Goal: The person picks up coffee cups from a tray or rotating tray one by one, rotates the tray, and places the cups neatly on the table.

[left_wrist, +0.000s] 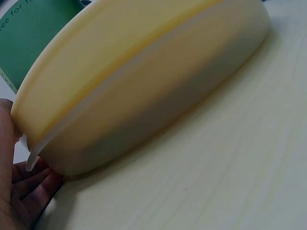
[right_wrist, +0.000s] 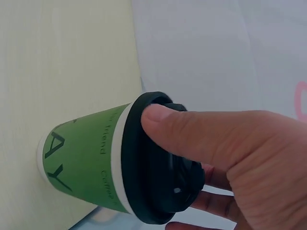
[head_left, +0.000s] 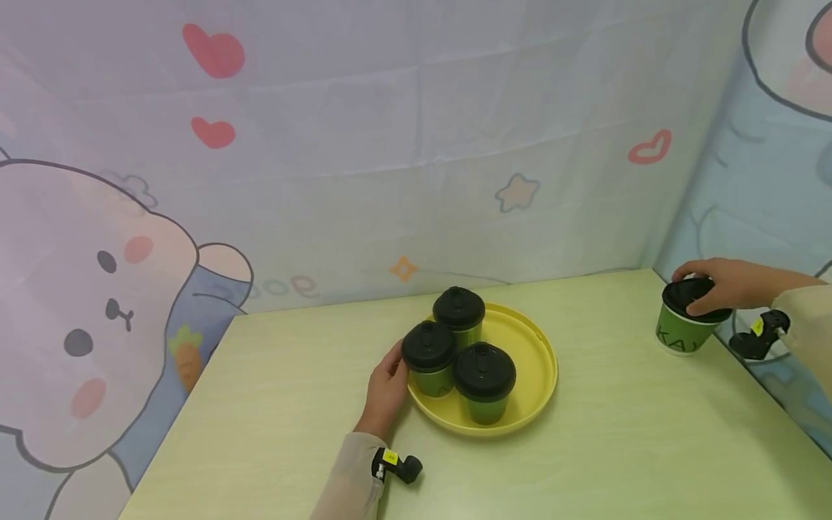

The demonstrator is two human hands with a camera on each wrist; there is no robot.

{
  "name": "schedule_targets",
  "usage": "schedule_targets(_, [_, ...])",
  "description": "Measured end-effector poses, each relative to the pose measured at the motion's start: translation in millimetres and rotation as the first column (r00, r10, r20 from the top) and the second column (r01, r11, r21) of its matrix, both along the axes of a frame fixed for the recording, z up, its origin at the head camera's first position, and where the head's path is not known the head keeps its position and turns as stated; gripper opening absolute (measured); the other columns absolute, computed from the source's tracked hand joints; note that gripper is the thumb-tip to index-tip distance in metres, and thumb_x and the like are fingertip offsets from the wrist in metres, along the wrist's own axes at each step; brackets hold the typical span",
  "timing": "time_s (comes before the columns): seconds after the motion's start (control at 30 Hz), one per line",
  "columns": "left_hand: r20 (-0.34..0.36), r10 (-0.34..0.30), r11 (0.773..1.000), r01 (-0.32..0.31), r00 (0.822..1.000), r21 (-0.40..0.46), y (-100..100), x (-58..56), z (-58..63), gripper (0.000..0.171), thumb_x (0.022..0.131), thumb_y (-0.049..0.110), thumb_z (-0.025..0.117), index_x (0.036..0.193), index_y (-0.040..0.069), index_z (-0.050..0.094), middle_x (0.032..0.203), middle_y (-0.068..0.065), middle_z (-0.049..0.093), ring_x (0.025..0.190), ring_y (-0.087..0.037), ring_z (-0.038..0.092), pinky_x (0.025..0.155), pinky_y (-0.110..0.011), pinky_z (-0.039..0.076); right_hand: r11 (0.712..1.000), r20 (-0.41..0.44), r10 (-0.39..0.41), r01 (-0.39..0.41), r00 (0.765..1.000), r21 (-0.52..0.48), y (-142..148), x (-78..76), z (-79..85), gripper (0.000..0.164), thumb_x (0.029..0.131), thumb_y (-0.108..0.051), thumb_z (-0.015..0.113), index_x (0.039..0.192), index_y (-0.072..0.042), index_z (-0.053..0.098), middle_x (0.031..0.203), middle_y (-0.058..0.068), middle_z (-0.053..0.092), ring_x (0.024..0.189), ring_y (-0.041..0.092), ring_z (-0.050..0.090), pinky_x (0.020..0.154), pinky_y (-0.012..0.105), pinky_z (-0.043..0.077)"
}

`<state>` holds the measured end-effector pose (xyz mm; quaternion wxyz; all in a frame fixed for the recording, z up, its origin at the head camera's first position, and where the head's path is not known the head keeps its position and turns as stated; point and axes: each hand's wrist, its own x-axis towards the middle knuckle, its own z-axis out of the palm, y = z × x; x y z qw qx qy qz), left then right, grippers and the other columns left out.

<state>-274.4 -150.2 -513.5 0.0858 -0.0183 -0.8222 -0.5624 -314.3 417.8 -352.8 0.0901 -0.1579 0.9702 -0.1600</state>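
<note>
The right hand (head_left: 737,285) holds a green cup (head_left: 685,334) by its black lid (right_wrist: 165,165), thumb laid on the near edge of the lid and the other fingers round its far side; this cup is at the right edge of the table (head_left: 604,448), well apart from the other cups. Its green side carries large dark letters, of which an A and a Y show clearly in the right wrist view, with smaller print near the white rim. The left hand (head_left: 385,390) grips the left side of a round yellow tray (head_left: 536,368), its thumb side at the rim and its fingers lower down against the outer wall; whether a fingertip also touches the nearest cup is hard to tell, as the hand is partly cut off in the left wrist view. On the left half of the tray three more green cups with black lids stand upright in a close cluster: a rear cup (head_left: 466,336), a left cup (head_left: 434,381) and a front cup (head_left: 486,410). Both forearms wear pale sleeves (head_left: 351,469). Behind the table hangs a pale cloth (head_left: 338,209) printed with red hearts, a star and a large cartoon animal.
</note>
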Motion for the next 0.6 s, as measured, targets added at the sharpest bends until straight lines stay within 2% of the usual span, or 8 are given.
schedule_targets(0.2, [-0.006,-0.006,1.0,0.006,1.0,0.012,-1,0.5,0.1,0.044,0.106,0.035,0.052,0.148,0.023,0.054,0.146,-0.004,0.056,0.137,-0.028,0.049,0.113,-0.049,0.037,1.0,0.016,-0.006,0.006,1.0,-0.013,-3,-1.2,6.5,0.078,0.085,-0.025,0.081,0.142,0.008,0.04,0.128,0.047,0.044,0.117,0.063,0.046,0.079,0.061,0.052])
schedule_targets(0.4, [0.001,0.0,1.0,0.0,1.0,0.015,0,-0.1,0.4,0.043,0.106,0.034,0.052,0.148,0.025,0.053,0.147,-0.001,0.055,0.137,-0.026,0.049,0.113,-0.048,0.038,1.0,-0.051,-0.019,0.019,0.999,0.005,-8,-5.2,16.7,0.079,0.089,-0.034,0.078,0.144,0.005,0.038,0.135,0.045,0.037,0.121,0.06,0.039,0.084,0.067,0.046])
schedule_targets(0.6, [-0.008,-0.005,1.0,0.005,1.0,0.011,0,-0.2,1.1,0.044,0.106,0.036,0.052,0.148,0.025,0.053,0.147,-0.001,0.055,0.135,-0.027,0.051,0.112,-0.049,0.039,1.0,-0.154,-0.002,-0.001,0.988,-0.024,-36,-12.7,25.1,0.071,0.093,-0.034,0.074,0.146,0.0,0.042,0.137,0.036,0.041,0.122,0.05,0.046,0.089,0.064,0.045])
